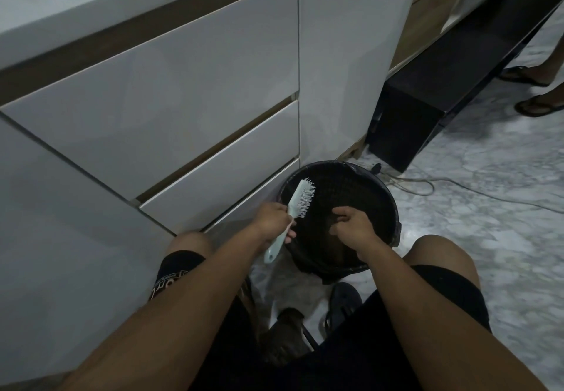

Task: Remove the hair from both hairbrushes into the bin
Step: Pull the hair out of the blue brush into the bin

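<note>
Hairbrush, pale mint plastic (295, 207), gripped by its handle in my left hand (274, 219), bristles over round black bin (393, 207). My right hand (351, 225), fingers curled, hovers inside the rim; hair in it, cannot tell.

Both arms reach forward and down; left hand (273, 219) grips, fingers wrapped tight, right hand (354, 227) hangs knuckles-up, fingertips pinched together.

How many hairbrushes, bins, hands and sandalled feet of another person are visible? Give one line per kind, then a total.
Hairbrush: 1
Bin: 1
Hands: 2, left hand, right hand
Sandalled feet: 2
Total: 6
</note>
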`<state>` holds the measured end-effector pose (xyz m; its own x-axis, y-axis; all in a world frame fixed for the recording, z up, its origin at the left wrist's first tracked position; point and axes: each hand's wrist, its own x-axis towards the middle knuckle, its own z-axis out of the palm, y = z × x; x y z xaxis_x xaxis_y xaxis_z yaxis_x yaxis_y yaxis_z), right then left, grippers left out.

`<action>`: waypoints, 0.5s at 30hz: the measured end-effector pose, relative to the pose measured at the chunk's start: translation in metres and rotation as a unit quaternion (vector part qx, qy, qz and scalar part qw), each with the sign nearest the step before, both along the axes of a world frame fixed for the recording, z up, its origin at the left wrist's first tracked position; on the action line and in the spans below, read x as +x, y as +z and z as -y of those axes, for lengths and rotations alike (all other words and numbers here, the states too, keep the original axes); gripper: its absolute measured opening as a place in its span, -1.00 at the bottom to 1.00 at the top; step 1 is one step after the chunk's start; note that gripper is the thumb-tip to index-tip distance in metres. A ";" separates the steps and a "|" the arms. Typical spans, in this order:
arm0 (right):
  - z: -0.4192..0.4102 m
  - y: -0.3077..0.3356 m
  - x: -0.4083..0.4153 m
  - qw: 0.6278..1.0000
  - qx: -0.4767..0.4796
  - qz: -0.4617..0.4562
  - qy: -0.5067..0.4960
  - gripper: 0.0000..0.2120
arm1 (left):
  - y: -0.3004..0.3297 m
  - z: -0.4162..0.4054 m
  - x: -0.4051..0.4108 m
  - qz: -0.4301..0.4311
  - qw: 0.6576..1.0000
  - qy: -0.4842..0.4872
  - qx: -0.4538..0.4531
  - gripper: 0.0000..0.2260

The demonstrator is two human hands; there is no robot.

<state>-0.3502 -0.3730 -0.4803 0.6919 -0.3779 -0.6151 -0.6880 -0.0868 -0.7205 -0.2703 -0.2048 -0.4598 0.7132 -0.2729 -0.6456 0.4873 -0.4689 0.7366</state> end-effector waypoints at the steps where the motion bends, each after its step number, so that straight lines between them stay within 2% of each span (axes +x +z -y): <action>1: 0.000 0.001 0.000 1.000 -0.006 -0.002 0.005 -0.47 | 0.002 0.000 -0.001 -0.005 1.000 -0.004 -0.003 -0.83; 6: 0.003 0.005 0.000 0.998 -0.040 0.027 -0.043 -0.54 | 0.006 0.000 -0.001 -0.036 0.999 -0.029 -0.018 -0.79; 11: -0.006 0.022 0.001 0.991 0.085 0.087 -0.061 -0.68 | 0.008 0.003 -0.005 -0.035 0.998 -0.052 -0.029 -0.80; 15: -0.011 0.024 -0.002 0.987 0.106 0.098 -0.072 -0.78 | 0.010 0.005 -0.012 -0.019 0.996 -0.085 -0.031 -0.84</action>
